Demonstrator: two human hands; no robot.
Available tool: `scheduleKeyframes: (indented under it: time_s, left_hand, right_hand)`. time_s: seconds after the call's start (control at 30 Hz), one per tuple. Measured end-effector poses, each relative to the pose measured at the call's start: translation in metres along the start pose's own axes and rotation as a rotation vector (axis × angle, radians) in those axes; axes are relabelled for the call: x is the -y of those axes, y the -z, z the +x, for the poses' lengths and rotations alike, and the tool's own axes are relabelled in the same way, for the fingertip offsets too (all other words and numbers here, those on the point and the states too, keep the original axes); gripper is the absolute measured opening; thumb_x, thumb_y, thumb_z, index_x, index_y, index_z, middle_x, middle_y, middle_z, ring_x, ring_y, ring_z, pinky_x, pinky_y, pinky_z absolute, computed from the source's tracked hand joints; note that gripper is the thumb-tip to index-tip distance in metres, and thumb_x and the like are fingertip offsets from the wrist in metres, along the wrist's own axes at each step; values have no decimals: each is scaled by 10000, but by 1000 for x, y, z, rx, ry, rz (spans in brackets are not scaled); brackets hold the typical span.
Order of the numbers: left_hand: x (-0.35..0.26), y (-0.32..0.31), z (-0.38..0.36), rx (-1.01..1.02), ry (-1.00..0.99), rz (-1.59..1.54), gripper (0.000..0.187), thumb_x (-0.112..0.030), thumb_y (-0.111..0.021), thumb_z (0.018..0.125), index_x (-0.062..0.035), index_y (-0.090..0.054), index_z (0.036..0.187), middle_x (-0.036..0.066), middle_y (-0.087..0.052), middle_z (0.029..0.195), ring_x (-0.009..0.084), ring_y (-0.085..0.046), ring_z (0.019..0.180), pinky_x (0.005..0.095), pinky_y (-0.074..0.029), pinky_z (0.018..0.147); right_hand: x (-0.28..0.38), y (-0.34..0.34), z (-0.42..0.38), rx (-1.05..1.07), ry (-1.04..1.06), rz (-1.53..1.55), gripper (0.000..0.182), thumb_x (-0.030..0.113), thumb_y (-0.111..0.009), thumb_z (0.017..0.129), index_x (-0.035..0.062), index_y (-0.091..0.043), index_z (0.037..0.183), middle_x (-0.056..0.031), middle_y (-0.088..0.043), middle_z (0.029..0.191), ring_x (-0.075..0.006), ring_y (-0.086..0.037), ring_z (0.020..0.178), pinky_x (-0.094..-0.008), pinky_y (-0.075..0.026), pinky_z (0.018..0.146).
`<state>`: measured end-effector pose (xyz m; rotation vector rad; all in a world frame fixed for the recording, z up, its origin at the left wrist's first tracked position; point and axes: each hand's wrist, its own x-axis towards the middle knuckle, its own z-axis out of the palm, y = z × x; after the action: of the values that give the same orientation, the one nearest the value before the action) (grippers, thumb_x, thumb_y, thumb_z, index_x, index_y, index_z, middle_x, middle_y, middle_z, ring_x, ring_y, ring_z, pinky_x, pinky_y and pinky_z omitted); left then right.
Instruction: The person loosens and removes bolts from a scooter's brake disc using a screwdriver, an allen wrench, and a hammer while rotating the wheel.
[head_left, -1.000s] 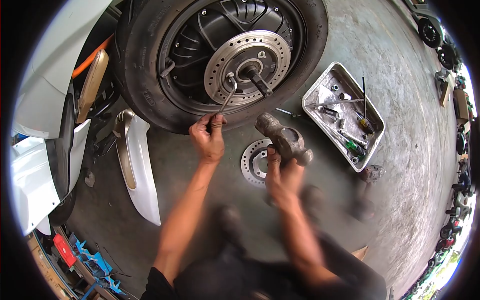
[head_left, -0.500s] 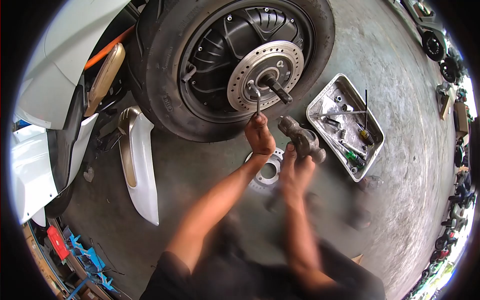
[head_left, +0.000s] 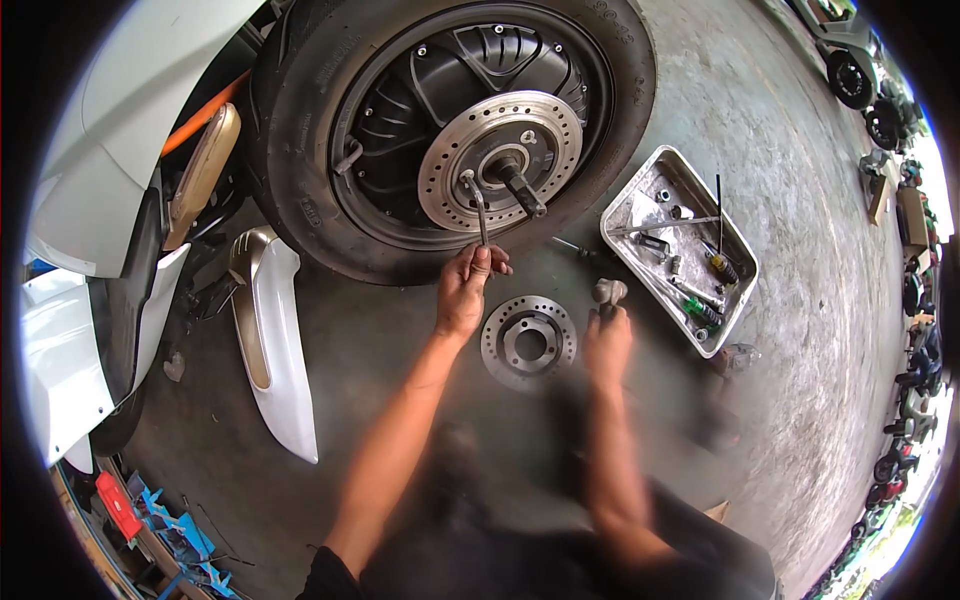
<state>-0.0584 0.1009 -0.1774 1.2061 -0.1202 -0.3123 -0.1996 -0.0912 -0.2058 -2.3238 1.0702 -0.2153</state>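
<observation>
My left hand (head_left: 466, 290) is closed around a bent metal key (head_left: 481, 215), which looks like a hex key. Its upper end meets a bolt on the drilled brake disc (head_left: 440, 165) of a large wheel. In my right hand (head_left: 608, 345) is a hammer (head_left: 609, 291), its metal head up, right of my left hand and apart from the key. From the disc's centre sticks a thick axle (head_left: 522, 190). Between my forearms a second, loose brake disc (head_left: 494, 345) lies flat on the floor.
To the right stands a metal tray (head_left: 627, 190) with sockets, screwdrivers and small parts. The black tyre (head_left: 290, 160) fills the upper middle. A white and gold fairing panel (head_left: 285, 370) lies at left, beside white bodywork (head_left: 130, 120). A blurred tool (head_left: 738, 357) lies below the tray.
The hammer has moved away from the camera and looks smaller. My left hand still holds the key at the disc. The loose disc shows more fully; the view has shifted slightly.
</observation>
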Motion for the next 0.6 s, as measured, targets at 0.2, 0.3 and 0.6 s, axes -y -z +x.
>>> scheduleKeyframes:
  time_s: [0.2,0.3,0.6]
  left_hand:
    - [-7,-6,-7,31,22,23,366,-346,-482,1060,-13,-631,1038,54,-642,1019,149,-603,925,341,-482,905]
    - [0,-15,-14,-16,65,84,281,-286,-510,1048,-25,-608,1080,54,-632,1060,135,-586,937,337,-476,910]
    - [34,-27,-10,-47,237,-109,330,40,-584,878,-129,-336,1015,32,-450,992,103,-489,911,283,-439,852]
  right_hand:
    - [120,65,50,-39,233,274,333,256,-693,905,-21,-658,1088,-182,-618,1055,-342,-635,930,-396,-512,862]
    - [222,81,87,17,459,623,399,372,-663,936,-13,-670,1045,-202,-624,1064,-346,-601,994,-408,-479,895]
    - [263,46,122,-49,870,407,582,565,-632,903,-5,-550,824,-174,-573,756,-403,-564,793,-461,-453,760]
